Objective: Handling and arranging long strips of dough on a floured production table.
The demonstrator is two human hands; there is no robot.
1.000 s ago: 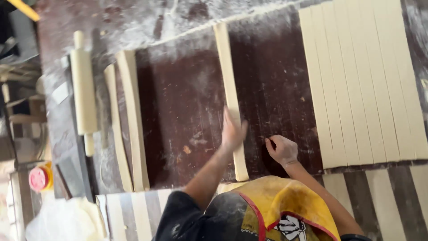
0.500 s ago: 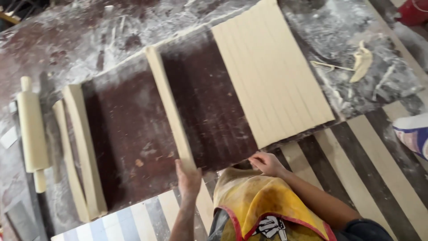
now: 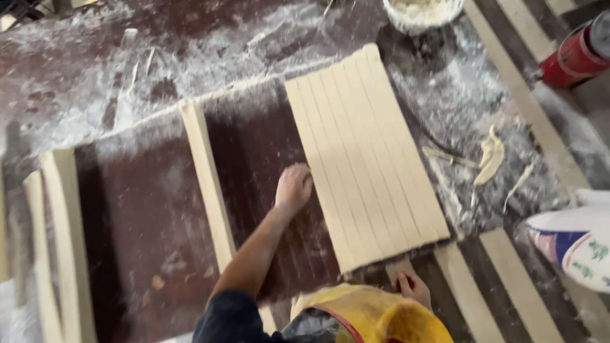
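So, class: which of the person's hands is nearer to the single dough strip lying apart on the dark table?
Left. The left hand rests between the single dough strip and the cut dough sheet. The right hand is farther, at the sheet's near end.

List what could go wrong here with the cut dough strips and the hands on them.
1. The left hand rests on the outer strip of the sheet of cut dough strips; lifting a long strip from one spot could stretch or tear it.
2. The strips lie tight side by side, so neighbours might stick and drag along.
3. The right hand is at the sheet's near end, at the table edge; that end could slip off.
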